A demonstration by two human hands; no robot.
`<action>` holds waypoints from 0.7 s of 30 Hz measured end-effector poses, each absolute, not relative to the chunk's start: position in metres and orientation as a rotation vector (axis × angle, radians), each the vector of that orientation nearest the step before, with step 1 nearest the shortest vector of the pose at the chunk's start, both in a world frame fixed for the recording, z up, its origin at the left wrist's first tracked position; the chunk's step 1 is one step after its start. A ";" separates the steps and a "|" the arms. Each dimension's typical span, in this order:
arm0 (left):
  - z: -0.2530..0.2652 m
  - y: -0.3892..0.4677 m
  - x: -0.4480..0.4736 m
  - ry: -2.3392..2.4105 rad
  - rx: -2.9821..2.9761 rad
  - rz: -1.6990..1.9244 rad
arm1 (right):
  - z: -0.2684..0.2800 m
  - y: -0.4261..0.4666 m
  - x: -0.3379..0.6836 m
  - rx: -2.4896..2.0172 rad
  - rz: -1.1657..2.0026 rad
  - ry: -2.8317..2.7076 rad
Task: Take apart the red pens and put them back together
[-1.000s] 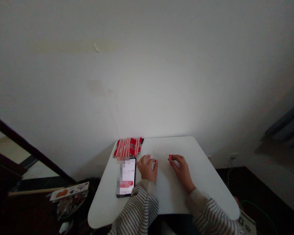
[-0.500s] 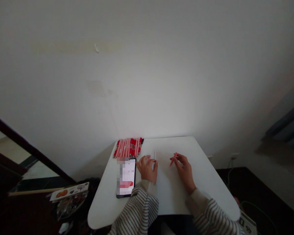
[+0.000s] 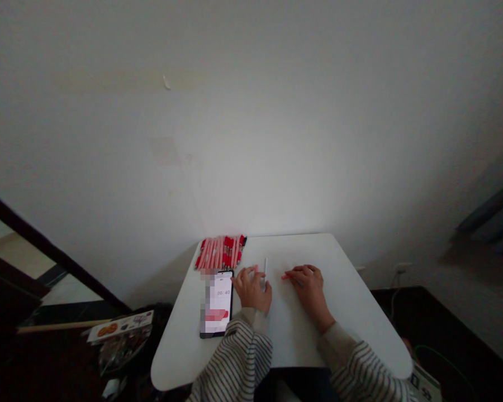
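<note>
Pink pen piece [image 3: 284,277], partly hidden by right-hand fingers [image 3: 298,273]

Dim, grainy light, brightest on the wall [image 3: 268,173] above the table [image 3: 339,268], with murky lower corners

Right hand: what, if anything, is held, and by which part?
The right hand holds a pink pen part; one end sticks out, the gripped portion is hidden.

I have my left hand [image 3: 251,291] at six o'clock, fingers curled, thumb standing off toward one. My right hand [image 3: 311,286] sits between four and five, back upward, its grip pinched toward ten. My left forearm [image 3: 237,357] points to one o'clock, my right forearm [image 3: 360,360] to ten.
</note>
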State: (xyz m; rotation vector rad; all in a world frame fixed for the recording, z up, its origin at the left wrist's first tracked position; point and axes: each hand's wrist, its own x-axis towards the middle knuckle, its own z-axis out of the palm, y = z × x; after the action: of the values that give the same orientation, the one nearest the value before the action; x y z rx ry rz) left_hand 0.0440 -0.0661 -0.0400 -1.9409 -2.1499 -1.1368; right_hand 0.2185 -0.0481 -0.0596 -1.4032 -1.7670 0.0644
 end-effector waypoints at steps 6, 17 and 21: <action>-0.039 -0.067 0.044 -2.186 -1.921 -1.064 | -0.063 -0.047 0.220 -1.434 0.044 -1.785; -0.050 -0.065 0.043 -2.162 -1.895 -0.993 | -0.066 -0.045 0.221 -1.410 0.074 -1.764; -0.044 -0.067 0.042 -2.165 -1.916 -0.986 | -0.067 -0.045 0.222 -1.398 0.100 -1.758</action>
State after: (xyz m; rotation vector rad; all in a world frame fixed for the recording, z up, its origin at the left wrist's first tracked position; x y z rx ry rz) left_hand 0.0423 -0.0669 -0.0440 -1.9155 -2.1651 -0.9862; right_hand 0.2221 -0.0445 -0.0675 -1.3984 -1.7583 0.1000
